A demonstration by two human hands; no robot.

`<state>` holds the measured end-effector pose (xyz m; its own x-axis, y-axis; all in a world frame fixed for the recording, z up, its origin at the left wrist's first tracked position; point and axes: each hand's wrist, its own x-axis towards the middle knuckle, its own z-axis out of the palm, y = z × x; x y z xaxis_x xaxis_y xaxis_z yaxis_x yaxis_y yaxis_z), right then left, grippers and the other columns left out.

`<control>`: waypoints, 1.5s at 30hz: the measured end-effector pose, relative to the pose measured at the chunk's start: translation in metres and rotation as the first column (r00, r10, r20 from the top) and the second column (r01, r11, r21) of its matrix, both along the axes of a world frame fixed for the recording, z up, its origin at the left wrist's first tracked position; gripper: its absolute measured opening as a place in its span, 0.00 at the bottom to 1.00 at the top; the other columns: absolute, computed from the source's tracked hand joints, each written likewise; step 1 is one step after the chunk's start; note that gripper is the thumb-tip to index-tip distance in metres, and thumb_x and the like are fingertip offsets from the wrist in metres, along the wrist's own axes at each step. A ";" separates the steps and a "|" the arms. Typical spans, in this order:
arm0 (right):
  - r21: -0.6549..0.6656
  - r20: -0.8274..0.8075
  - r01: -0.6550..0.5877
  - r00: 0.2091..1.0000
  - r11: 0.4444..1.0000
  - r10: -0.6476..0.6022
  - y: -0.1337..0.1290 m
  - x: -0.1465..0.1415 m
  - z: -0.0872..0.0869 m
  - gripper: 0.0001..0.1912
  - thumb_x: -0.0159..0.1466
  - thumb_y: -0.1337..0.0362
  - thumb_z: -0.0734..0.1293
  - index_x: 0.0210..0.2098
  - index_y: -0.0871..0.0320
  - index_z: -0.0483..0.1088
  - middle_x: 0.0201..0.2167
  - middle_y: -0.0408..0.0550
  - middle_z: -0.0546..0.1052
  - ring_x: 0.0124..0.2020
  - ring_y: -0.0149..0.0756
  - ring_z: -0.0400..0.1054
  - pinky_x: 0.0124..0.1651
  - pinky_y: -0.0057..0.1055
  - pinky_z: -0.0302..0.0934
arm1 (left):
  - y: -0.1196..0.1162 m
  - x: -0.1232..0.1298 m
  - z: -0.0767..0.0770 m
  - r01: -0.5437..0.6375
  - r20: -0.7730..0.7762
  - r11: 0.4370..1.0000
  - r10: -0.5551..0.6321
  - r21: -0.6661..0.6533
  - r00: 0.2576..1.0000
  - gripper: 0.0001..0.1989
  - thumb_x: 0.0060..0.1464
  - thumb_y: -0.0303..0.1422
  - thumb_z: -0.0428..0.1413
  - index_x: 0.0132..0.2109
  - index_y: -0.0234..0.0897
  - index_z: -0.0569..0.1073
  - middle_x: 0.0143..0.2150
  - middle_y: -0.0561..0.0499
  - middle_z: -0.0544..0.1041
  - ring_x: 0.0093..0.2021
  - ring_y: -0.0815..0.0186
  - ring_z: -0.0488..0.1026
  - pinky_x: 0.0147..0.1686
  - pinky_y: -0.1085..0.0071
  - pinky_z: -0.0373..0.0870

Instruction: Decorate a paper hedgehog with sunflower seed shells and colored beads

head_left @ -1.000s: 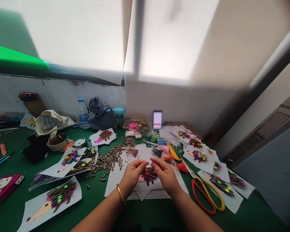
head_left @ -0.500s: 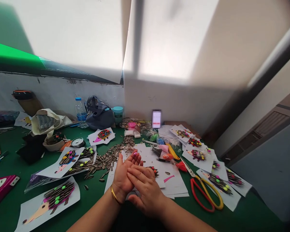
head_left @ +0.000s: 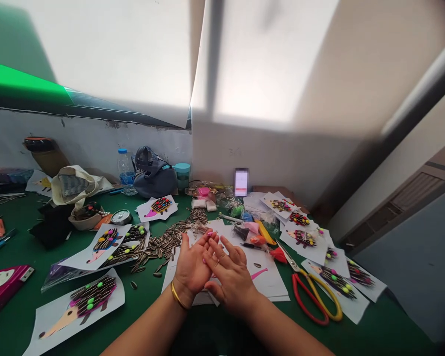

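Note:
My left hand (head_left: pixel 191 269) is palm up over white paper sheets (head_left: pixel 277 286), fingers stretched out, a gold bangle at its wrist. Small bits of pink clay (head_left: pixel 209 233) rest on its fingertips, and another pink speck shows near the right fingertips. My right hand (head_left: pixel 233 278) lies palm down across the left palm, fingers extended and slightly spread; whatever is under it is hidden. On the sheets to its right are a pink strip (head_left: pixel 260 273) and a loose seed. A heap of sunflower seeds (head_left: pixel 166 241) lies left of the paper.
Red-and-yellow scissors (head_left: pixel 315 291) lie at right beside hedgehog pictures (head_left: pixel 304 237). More hedgehog pictures (head_left: pixel 85 306) lie at left. Bagged coloured clay (head_left: pixel 252 227), a yellow cutter (head_left: pixel 266 232), a phone (head_left: pixel 241 182), a water bottle (head_left: pixel 126 173) and a jar (head_left: pixel 182 177) are behind.
My right hand has lifted and shifted a little to the right, its fingers spreading and uncovering more of my left palm. My left hand stays nearly in place, palm up.

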<state>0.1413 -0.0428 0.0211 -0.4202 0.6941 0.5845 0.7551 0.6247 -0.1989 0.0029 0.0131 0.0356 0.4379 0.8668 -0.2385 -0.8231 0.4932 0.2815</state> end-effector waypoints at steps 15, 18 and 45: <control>-0.027 -0.001 -0.039 0.999 0.999 0.039 -0.002 -0.004 0.001 0.28 0.65 0.46 0.60 0.61 0.50 0.64 0.65 0.48 0.62 0.65 0.52 0.51 0.60 0.46 0.48 | 0.001 0.002 -0.002 -0.001 -0.029 1.000 0.001 0.002 1.000 0.31 0.58 0.57 0.43 0.43 0.32 0.73 0.43 0.41 0.76 0.43 0.60 0.75 0.48 0.61 0.72; -0.038 -0.029 0.008 1.000 0.999 -0.009 -0.002 -0.004 0.002 0.24 0.65 0.50 0.61 0.58 0.50 0.67 0.65 0.48 0.62 0.65 0.53 0.51 0.59 0.47 0.49 | 0.001 0.002 -0.002 0.017 -0.020 1.000 -0.016 0.024 1.000 0.31 0.58 0.57 0.43 0.44 0.33 0.73 0.44 0.41 0.76 0.44 0.59 0.75 0.49 0.60 0.72; -0.387 -0.480 0.194 0.792 0.901 -0.377 0.015 0.093 -0.023 0.08 0.63 0.58 0.65 0.37 0.55 0.72 0.38 0.49 0.76 0.42 0.44 0.69 0.45 0.39 0.62 | 0.014 0.004 -0.019 -0.189 -0.570 0.969 0.246 0.158 0.784 0.11 0.48 0.35 0.61 0.40 0.37 0.75 0.31 0.55 0.74 0.30 0.74 0.70 0.31 0.77 0.64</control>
<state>0.2348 -0.0277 -0.0022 0.1401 0.9086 0.3935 0.6042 0.2364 -0.7610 0.0066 0.0269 0.0169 0.0390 0.9516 -0.3048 -0.5723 0.2713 0.7739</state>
